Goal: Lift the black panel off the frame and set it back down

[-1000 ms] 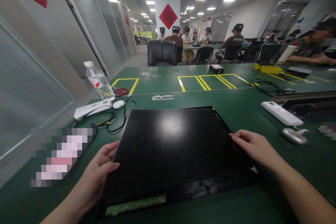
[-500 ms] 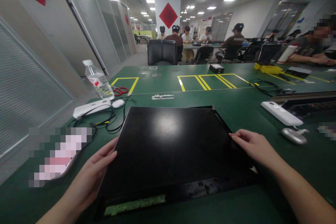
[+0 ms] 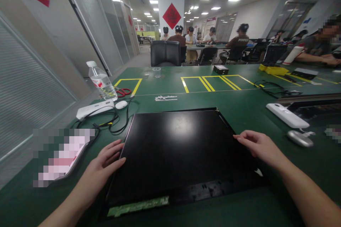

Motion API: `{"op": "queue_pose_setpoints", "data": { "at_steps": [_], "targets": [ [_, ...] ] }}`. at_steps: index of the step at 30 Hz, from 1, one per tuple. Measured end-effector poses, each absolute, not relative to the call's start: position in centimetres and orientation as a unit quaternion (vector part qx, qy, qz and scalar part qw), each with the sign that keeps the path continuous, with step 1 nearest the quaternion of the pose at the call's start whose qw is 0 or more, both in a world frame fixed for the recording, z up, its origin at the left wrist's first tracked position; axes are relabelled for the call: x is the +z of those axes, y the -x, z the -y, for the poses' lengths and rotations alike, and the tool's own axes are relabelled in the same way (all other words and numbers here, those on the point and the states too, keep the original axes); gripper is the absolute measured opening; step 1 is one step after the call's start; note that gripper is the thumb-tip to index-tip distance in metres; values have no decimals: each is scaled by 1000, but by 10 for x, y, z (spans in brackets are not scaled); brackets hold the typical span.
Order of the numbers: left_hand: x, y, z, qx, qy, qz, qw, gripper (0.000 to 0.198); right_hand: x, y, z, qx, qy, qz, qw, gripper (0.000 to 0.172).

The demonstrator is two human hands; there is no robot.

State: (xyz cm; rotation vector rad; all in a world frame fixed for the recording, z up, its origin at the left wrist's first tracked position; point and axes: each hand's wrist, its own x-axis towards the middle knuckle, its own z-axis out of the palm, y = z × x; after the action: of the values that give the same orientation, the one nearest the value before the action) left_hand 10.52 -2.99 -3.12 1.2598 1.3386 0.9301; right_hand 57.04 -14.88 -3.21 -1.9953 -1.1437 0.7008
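A flat black screen panel [image 3: 181,149] lies in front of me, seated in or over a thin black frame [image 3: 226,122] whose edge shows at the back and right. Along the near left edge runs a green circuit board [image 3: 138,206]. My left hand [image 3: 106,161] is at the panel's left edge, thumb on top and fingers spread beside the rim. At the right edge, my right hand [image 3: 255,143] pinches the black rim between thumb and curled fingers. A small white tab [image 3: 258,172] shows near the lower right corner.
On the left are a water bottle [image 3: 102,81], red scissors [image 3: 124,92], a white power bank [image 3: 94,109], black cables and a blurred phone. Another white power bank [image 3: 287,115] and a silver mouse [image 3: 300,138] lie right. People sit farther back.
The panel's left side has lowered toward the frame and shifted slightly right. My left hand has loosened, its fingers more spread. My right hand has barely moved.
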Motion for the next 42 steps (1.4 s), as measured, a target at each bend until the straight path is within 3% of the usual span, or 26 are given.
{"op": "queue_pose_setpoints", "data": {
  "at_steps": [22,29,33,42],
  "targets": [
    [-43,-100,24,363,-602,-540,463,37,-32,-578,147,301,738,459,393,38],
    [-50,-95,20,324,-676,-544,376,39,-36,-575,146,300,754,431,394,43],
    [-57,-91,15,279,-732,-540,308,51,-38,-574,147,308,750,433,394,45],
    [-64,-88,15,249,-773,-532,240,57,-38,-574,147,306,750,433,396,41]
  ]
}}
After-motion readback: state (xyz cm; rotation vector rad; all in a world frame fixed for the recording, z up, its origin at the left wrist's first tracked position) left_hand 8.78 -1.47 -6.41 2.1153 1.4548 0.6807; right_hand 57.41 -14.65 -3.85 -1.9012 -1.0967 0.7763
